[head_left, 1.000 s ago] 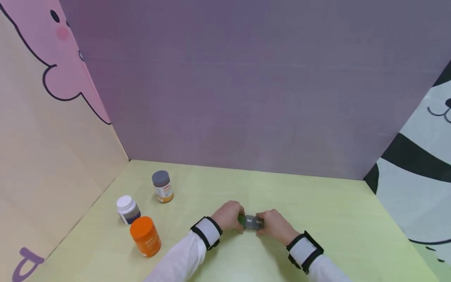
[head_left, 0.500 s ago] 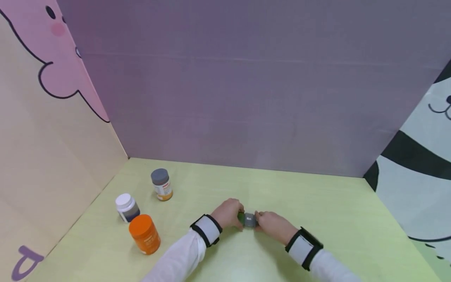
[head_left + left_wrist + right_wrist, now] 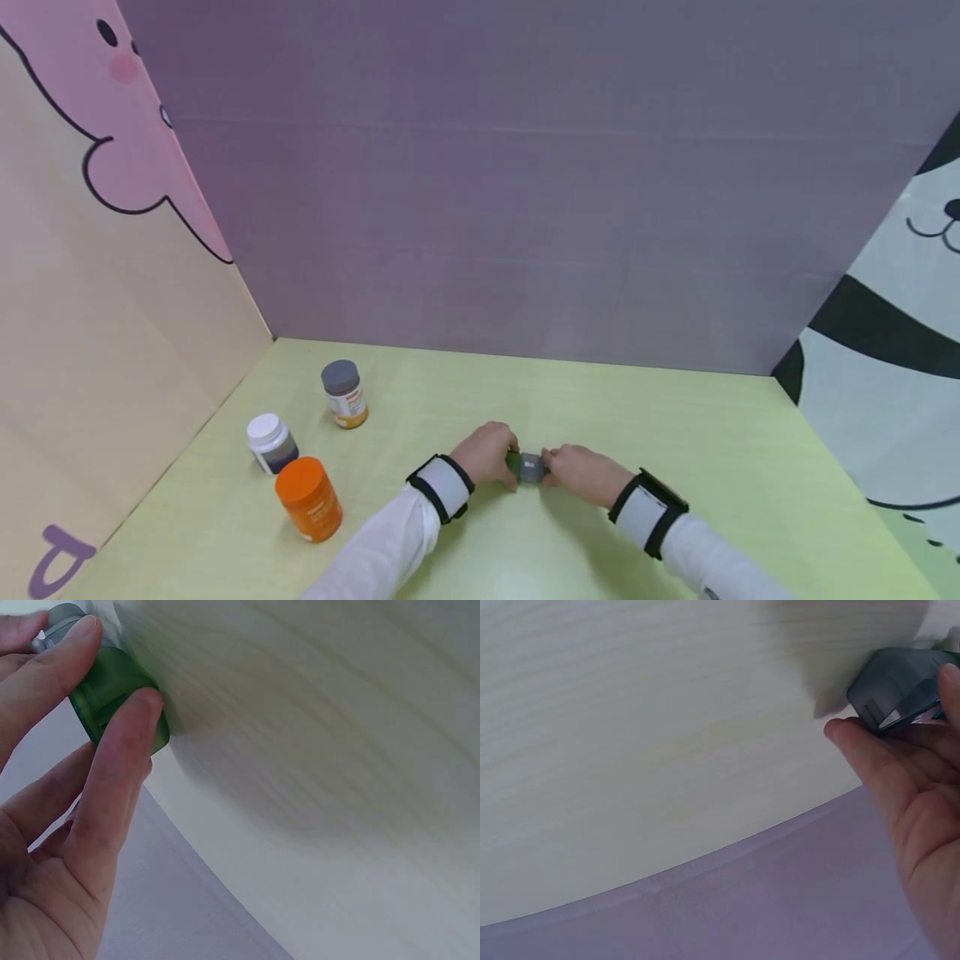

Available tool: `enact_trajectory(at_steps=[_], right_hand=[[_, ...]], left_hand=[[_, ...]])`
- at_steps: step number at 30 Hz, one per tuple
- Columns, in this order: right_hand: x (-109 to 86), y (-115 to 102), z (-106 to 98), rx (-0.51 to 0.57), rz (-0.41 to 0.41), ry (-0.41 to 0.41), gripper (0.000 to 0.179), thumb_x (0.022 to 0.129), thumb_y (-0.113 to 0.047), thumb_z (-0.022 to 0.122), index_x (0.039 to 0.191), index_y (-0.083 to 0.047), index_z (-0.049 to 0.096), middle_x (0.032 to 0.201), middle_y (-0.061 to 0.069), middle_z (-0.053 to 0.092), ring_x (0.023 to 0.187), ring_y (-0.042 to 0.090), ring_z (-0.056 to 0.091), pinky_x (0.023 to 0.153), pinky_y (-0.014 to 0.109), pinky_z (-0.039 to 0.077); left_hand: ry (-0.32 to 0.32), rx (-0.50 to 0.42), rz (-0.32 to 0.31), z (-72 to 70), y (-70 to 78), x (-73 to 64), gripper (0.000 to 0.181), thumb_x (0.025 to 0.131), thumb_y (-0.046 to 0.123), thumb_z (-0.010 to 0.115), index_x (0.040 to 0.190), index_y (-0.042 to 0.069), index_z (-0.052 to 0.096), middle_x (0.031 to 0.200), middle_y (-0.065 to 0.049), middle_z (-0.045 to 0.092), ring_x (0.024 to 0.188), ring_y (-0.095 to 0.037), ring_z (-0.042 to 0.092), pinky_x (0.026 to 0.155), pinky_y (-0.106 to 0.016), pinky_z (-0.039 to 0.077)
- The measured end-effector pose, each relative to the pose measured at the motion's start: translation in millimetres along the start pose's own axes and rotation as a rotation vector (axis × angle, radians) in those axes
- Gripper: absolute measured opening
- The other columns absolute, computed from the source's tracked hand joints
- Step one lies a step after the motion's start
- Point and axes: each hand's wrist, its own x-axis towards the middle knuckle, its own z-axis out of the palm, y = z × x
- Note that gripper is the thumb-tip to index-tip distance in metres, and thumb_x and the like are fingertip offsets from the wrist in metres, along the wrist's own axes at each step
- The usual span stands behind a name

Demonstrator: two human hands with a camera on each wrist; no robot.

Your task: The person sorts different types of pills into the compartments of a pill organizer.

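A small see-through plastic pill box (image 3: 531,467), green at one end and grey toward the other, is held low over the table between both hands. Pale lettering marks its grey lid, too small to read. My left hand (image 3: 483,456) pinches the green end; in the left wrist view its fingertips (image 3: 139,712) press on the green compartment (image 3: 109,682). At the dark grey end, my right hand (image 3: 590,475) grips with thumb and fingers. The right wrist view shows the grey compartment (image 3: 896,682) above the fingers, partly cut off by the frame edge. Fingers hide both ends.
Left of the hands stand an orange jar (image 3: 309,500), a white-capped bottle (image 3: 272,444) and a grey-capped bottle (image 3: 345,395). The pale yellow-green table (image 3: 660,417) meets a purple back wall (image 3: 480,208). Panels with cartoon drawings close both sides.
My right hand has slid slightly left and now covers the dark lettered end of the pill box that showed a second ago. The left hand and the bottles stay put.
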Motion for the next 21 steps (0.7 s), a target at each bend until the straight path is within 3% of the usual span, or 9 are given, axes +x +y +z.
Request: enact_trajectory(at_steps=[6, 9, 12, 18, 21], right_hand=[[6.1, 9, -4, 0.218, 0.003, -0.074, 0.013, 0.086, -0.017, 0.059, 0.084, -0.004, 0.060, 0.059, -0.004, 0.048, 0.050, 0.002, 0.032, 0.046, 0.018, 0.034], [8.1, 16, -6, 0.331, 0.026, -0.097, 0.019, 0.087, -0.017, 0.057, 0.090, 0.000, 0.065, 0.069, 0.001, 0.061, 0.056, 0.005, 0.049, 0.054, 0.020, 0.044], [9.3, 24, -9, 0.470, 0.056, -0.089, 0.025, 0.088, -0.015, 0.056, 0.099, 0.004, 0.067, 0.089, 0.013, 0.068, 0.076, 0.016, 0.062, 0.066, 0.025, 0.050], [9.1, 41, -6, 0.801, 0.180, -0.070, 0.026, 0.092, -0.015, 0.052, 0.099, 0.004, 0.067, 0.091, 0.013, 0.066, 0.077, 0.018, 0.060, 0.067, 0.028, 0.051], [9.5, 46, -3, 0.920, 0.232, -0.072, 0.030, 0.094, -0.018, 0.049, 0.102, 0.007, 0.064, 0.103, 0.018, 0.064, 0.095, 0.027, 0.061, 0.075, 0.034, 0.052]], left_hand=[[0.006, -0.009, -0.019, -0.1, -2.9, -0.1, 0.041, 0.054, 0.018, 0.087, 0.089, 0.004, 0.070, 0.082, 0.001, 0.062, 0.069, -0.007, 0.051, 0.064, -0.019, 0.044], [0.005, -0.017, -0.019, 0.6, -2.9, 0.1, 0.041, 0.054, 0.018, 0.087, 0.088, 0.004, 0.070, 0.081, 0.001, 0.064, 0.068, -0.007, 0.051, 0.062, -0.018, 0.044], [0.001, -0.020, -0.019, 0.5, -1.8, 0.2, 0.041, 0.054, 0.017, 0.087, 0.088, 0.003, 0.070, 0.081, 0.000, 0.065, 0.068, -0.007, 0.052, 0.062, -0.018, 0.044], [-0.010, -0.025, -0.021, 0.6, -0.1, 0.6, 0.040, 0.054, 0.015, 0.087, 0.088, 0.003, 0.070, 0.083, -0.001, 0.064, 0.071, -0.008, 0.053, 0.065, -0.020, 0.045], [-0.007, -0.036, -0.016, 1.0, -0.4, 1.2, 0.041, 0.053, 0.015, 0.087, 0.088, 0.003, 0.070, 0.083, -0.001, 0.064, 0.070, -0.009, 0.053, 0.064, -0.019, 0.045]])
